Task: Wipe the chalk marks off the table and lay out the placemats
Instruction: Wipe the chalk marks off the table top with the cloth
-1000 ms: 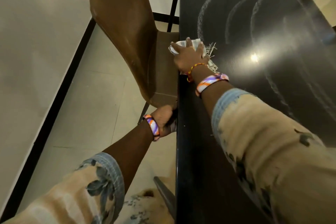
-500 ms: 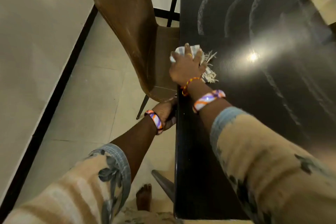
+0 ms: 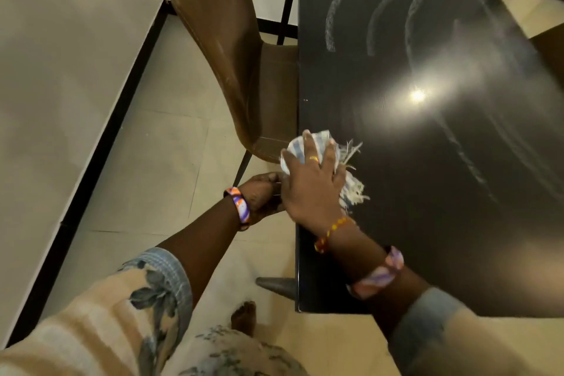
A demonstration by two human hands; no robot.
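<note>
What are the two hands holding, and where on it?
The right hand presses a fringed cloth flat at the table edge, fingers across its middle. The left hand sits beside the edge; its hold cannot be told.

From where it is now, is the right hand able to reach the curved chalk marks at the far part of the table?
Probably yes. The right hand presses the cloth at the near left edge of the table, and only bare tabletop shows between it and the chalk marks. The person may need to lean forward.
</note>
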